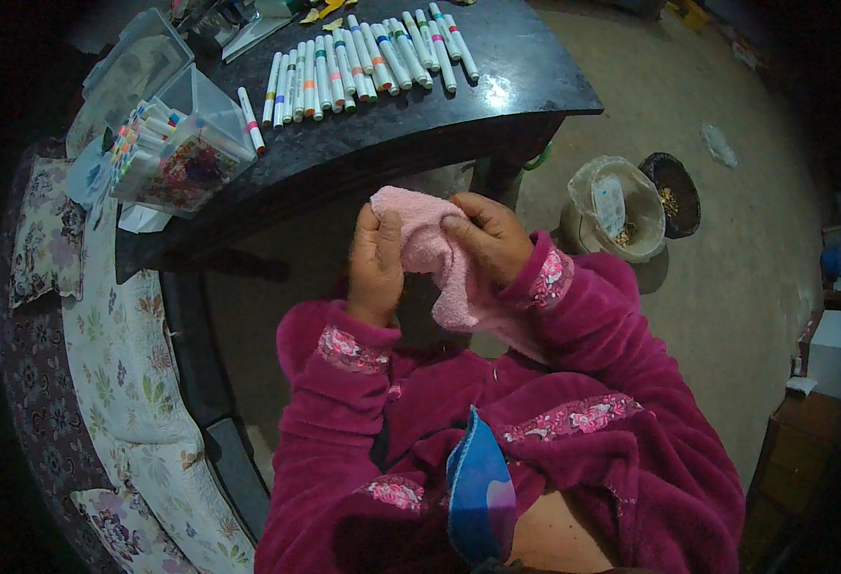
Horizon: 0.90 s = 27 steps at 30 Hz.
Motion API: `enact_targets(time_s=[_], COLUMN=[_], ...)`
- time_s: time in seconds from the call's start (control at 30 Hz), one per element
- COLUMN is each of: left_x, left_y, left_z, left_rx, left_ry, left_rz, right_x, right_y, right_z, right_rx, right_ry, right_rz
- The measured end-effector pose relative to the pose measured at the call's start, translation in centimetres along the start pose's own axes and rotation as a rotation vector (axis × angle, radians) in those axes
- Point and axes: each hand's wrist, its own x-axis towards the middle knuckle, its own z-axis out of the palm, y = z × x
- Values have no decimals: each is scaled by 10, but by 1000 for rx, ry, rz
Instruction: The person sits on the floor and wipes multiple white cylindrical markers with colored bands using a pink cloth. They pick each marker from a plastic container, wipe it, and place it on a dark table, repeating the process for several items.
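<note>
A pink terry cloth (431,229) is stretched between my hands in front of the table's near edge. My left hand (377,265) pinches its upper left corner between thumb and fingers. My right hand (489,233) grips the cloth's right part, thumb on top, and the rest hangs down in folds towards my lap. Beyond, on the dark table (392,133), capped white markers (320,72) with coloured bands lie side by side in a row. One marker (251,119) lies apart, beside a clear plastic box (205,136) that holds several more markers.
An open clear container (137,68) stands at the table's far left. On the floor to the right are a lined waste bin (578,215), a dark basket (686,194) and a crumpled plastic piece (718,145). A sofa with a floral cover (123,373) runs along the left.
</note>
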Motion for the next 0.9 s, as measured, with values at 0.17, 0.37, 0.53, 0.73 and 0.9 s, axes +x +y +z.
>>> enact_targets(time_s=[0.17, 0.37, 0.53, 0.73, 0.9], left_x=[-1, 3, 1, -3, -4], left_y=[6, 19, 13, -2, 4], left_z=[0, -18, -14, -2, -10], left_rx=[15, -121, -267, -110, -403], left_ry=[7, -164, -164, -199, -277], left_rz=[-66, -451, -530, -459, -511], right_x=[-1, 7, 6, 6, 4], right_y=[1, 8, 9, 0, -10], right_z=[1, -13, -17, -11, -16], right_rx=[282, -31, 394, 743, 1049], right_ry=[26, 149, 78, -110, -127], right_rz=[93, -102, 62, 175, 278])
